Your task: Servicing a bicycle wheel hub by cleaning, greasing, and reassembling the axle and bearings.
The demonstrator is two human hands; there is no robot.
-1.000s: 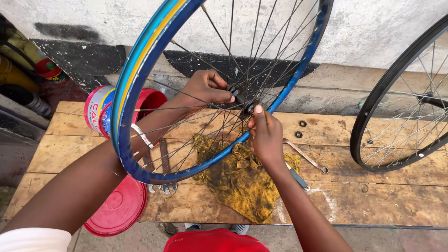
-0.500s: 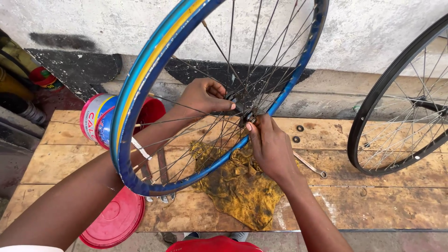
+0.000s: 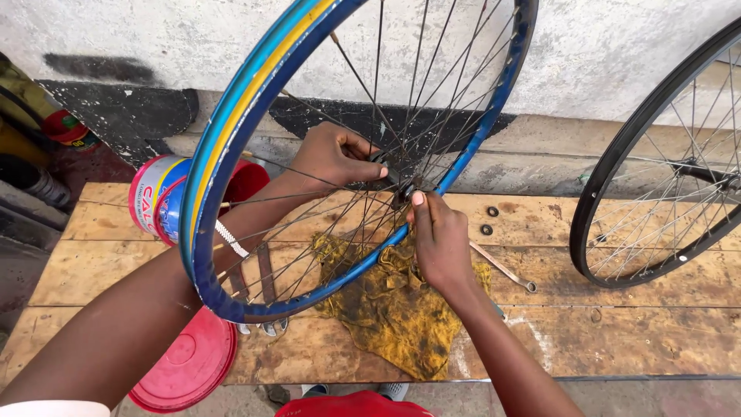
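1. Rough whitewashed wall point(image 3: 633, 46) with patches of black paint stood behind a low wooden bench point(image 3: 633, 340) of pale planks.
2. Over the bench a blue bicycle wheel point(image 3: 231, 162) with a yellow stripe on its rim was held upright, its hub point(image 3: 397, 184) near the middle of the view.
3. From the far side of the spokes, the left hand point(image 3: 332, 158) had its fingers curled shut on the hub.
4. Just below it, the right hand point(image 3: 440, 243) pinched its thumb and fingertips together on the hub's near end; what lay between them was too small to tell.
5. Under the wheel lay a stained yellow rag point(image 3: 390, 309), touching the planks.
6. At the left stood a round tub point(image 3: 150, 202), pink and blue with a printed label on its side, and its red lid point(image 3: 185, 367) lay flat near the bench's front edge.
7. Two small dark rings point(image 3: 489, 220) and a thin metal wrench point(image 3: 505, 270) lay right of the rag.
8. A second, black wheel point(image 3: 617, 193) leaned at the right edge.
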